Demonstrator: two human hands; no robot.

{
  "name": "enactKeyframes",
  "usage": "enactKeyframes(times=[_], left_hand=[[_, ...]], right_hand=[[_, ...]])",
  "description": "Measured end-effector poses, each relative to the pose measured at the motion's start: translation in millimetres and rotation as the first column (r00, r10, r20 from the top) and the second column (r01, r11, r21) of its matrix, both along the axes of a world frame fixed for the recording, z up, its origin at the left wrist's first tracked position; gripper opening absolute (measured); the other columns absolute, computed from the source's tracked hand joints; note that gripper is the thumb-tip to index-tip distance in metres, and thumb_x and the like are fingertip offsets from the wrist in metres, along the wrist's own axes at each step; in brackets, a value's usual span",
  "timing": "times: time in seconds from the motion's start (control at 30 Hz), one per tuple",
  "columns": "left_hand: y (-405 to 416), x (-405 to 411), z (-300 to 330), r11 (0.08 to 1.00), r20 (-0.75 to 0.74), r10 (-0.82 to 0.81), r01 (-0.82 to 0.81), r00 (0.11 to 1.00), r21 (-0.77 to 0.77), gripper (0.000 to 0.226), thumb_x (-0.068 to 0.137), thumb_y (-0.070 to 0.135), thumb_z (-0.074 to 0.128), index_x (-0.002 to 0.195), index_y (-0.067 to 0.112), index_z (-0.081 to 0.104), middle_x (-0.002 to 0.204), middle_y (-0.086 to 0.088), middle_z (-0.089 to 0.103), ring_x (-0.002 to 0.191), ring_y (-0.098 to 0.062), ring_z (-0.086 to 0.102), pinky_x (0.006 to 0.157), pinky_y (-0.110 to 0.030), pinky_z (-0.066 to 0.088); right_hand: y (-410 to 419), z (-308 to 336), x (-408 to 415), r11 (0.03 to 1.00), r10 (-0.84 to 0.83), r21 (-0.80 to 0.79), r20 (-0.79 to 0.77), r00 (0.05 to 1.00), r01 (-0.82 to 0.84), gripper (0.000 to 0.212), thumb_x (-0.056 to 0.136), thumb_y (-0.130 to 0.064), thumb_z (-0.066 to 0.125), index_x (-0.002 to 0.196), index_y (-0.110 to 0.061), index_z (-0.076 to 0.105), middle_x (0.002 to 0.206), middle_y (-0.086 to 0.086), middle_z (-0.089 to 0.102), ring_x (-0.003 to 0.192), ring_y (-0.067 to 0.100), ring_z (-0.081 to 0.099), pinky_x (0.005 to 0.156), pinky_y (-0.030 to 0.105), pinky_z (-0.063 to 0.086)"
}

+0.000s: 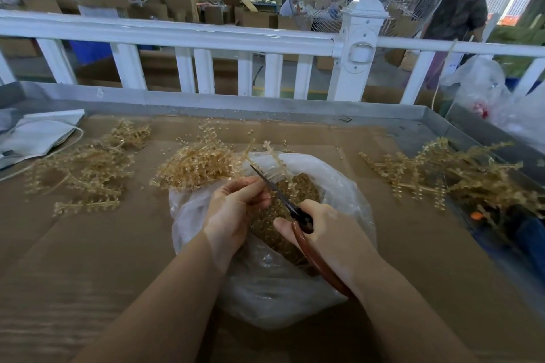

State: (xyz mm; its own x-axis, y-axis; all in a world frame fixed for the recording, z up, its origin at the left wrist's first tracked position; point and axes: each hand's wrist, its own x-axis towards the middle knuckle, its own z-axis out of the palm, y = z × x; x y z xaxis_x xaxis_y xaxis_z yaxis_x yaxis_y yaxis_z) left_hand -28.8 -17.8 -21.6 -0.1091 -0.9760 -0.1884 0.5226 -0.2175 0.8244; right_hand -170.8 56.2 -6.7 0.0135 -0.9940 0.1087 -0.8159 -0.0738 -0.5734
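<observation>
Cardboard-lined table (88,259) (white railing (177,35) behind) under bag (265,289), sprues (194,165), scissors (281,199).

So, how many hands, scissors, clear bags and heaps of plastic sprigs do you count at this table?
Hands: 2, left hand and right hand
Scissors: 1
Clear bag: 1
Heaps of sprigs: 3, left, middle, right
Total: 7
</observation>
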Motion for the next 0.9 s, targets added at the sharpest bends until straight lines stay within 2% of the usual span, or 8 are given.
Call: enactKeyframes(times=[0.2,0.33,0.5,0.7,0.9], left_hand=[[-0.5,0.4,1.1,0.998,-0.008,-0.064,0.064,0.998,0.019,0.012,0.084,-0.006,0.058,0.075,0.003,0.06,0.055,-0.006,0.063,0.048,-0.012,0.062,0.05,-0.02,0.054],[-0.1,0.6,1.4,0.997,-0.014,-0.074,0.075,0.997,0.021,0.013,0.083,-0.006,0.058,0.074,0.002,0.06,0.054,-0.007,0.063,0.046,-0.013,0.062,0.048,-0.02,0.053],[-2.0,1.2,-0.7,0.997,-0.022,-0.071,0.071,0.997,0.032,0.011,0.083,-0.005,0.058,0.075,0.003,0.06,0.053,-0.006,0.062,0.045,-0.013,0.061,0.048,-0.02,0.053],[-3.8,1.6,-2.4,0.997,-0.028,-0.074,0.075,0.997,0.032,0.01,0.083,-0.005,0.058,0.076,0.003,0.06,0.053,-0.005,0.062,0.045,-0.013,0.061,0.048,-0.021,0.053],[-4.6,2.6,-2.6,0.995,-0.038,-0.085,0.087,0.996,0.043,0.011,0.08,-0.005,0.058,0.074,0.004,0.061,0.055,-0.007,0.062,0.045,-0.014,0.061,0.047,-0.02,0.053]], right_hand=[[-1.4,2.1,3.5,1.0,-0.017,-0.026,-0.005,1.0,0.017,0.037,0.089,-0.061,0.048,0.078,-0.025,0.047,0.067,-0.007,0.052,0.065,0.008,0.052,0.062,0.022,0.037],[-2.7,1.9,4.4,0.999,-0.014,-0.039,-0.001,1.0,0.014,0.039,0.089,-0.06,0.048,0.08,-0.022,0.05,0.069,-0.006,0.054,0.069,0.013,0.056,0.068,0.028,0.046],[-5.6,-0.3,4.1,0.999,-0.016,-0.05,-0.017,1.0,0.015,0.038,0.089,-0.06,0.049,0.081,-0.023,0.051,0.068,-0.007,0.054,0.071,0.013,0.057,0.068,0.027,0.046],[-4.3,-1.8,3.3,0.996,0.001,-0.088,-0.067,0.998,-0.007,0.035,0.088,-0.061,0.048,0.072,-0.032,0.039,0.064,-0.01,0.048,0.059,0.002,0.048,0.055,0.015,0.032],[-3.3,-2.6,3.2,0.995,-0.007,-0.103,-0.074,0.997,-0.001,0.036,0.088,-0.062,0.047,0.085,-0.026,0.047,0.072,-0.007,0.056,0.071,0.011,0.058,0.07,0.029,0.049]])
